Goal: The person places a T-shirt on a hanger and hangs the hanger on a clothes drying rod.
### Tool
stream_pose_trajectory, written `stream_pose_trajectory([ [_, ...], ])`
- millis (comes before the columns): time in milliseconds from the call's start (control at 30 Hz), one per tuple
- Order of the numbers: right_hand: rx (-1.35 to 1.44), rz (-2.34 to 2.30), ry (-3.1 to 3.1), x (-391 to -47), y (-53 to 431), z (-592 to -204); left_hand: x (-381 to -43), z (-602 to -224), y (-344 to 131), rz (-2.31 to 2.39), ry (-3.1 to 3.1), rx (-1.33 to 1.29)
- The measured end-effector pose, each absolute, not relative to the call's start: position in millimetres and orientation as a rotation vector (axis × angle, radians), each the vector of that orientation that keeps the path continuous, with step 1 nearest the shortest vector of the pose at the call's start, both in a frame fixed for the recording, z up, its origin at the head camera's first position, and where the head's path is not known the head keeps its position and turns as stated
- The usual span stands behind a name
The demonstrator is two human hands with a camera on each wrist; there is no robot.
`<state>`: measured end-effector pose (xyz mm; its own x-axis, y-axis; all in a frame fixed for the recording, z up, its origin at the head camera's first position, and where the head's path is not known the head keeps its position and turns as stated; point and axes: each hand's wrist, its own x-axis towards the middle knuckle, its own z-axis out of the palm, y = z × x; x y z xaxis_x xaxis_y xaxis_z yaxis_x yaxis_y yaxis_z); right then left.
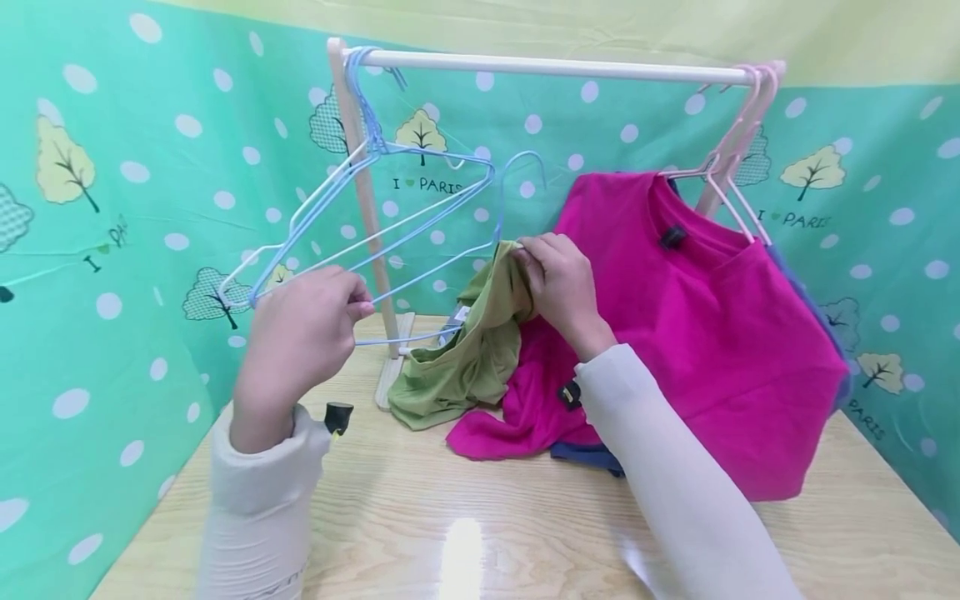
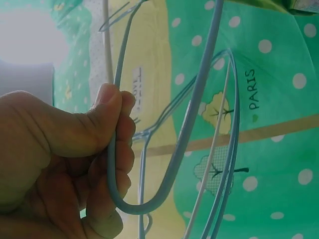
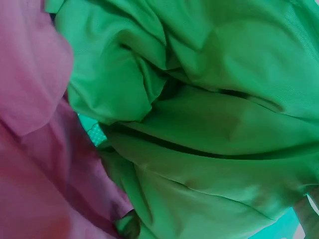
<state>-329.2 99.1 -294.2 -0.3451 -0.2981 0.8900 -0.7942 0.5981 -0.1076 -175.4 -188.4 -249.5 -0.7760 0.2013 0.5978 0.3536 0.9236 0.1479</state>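
Observation:
A blue wire hanger (image 1: 431, 272) is held out in front of the clothes rack, its hook free of the rail. My left hand (image 1: 303, 329) grips its rounded left end; the left wrist view shows thumb and fingers curled round the hanger's wire (image 2: 192, 117). My right hand (image 1: 558, 279) pinches the neckline of an olive-green shirt (image 1: 480, 367) beside the hook. The hanger's far end goes into the shirt and is hidden there. Folds of the green shirt (image 3: 234, 124) fill the right wrist view, where my right fingers are not clearly visible.
The rack's white rail (image 1: 555, 60) carries empty blue and white hangers (image 1: 442, 221) at left. Pink hangers (image 1: 715, 171) at right hold a magenta shirt (image 1: 720, 358), with blue cloth behind. A magenta sleeve (image 1: 495, 435) and dark blue cloth (image 1: 588, 457) lie on the wooden table (image 1: 405, 517).

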Motion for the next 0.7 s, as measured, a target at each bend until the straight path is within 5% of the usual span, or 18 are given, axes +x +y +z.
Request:
stream_pose_trajectory([
  [700, 0.943, 0.563, -1.871, -317, 95, -286, -183, -252, -192, -0.52, -2.588, -0.387],
])
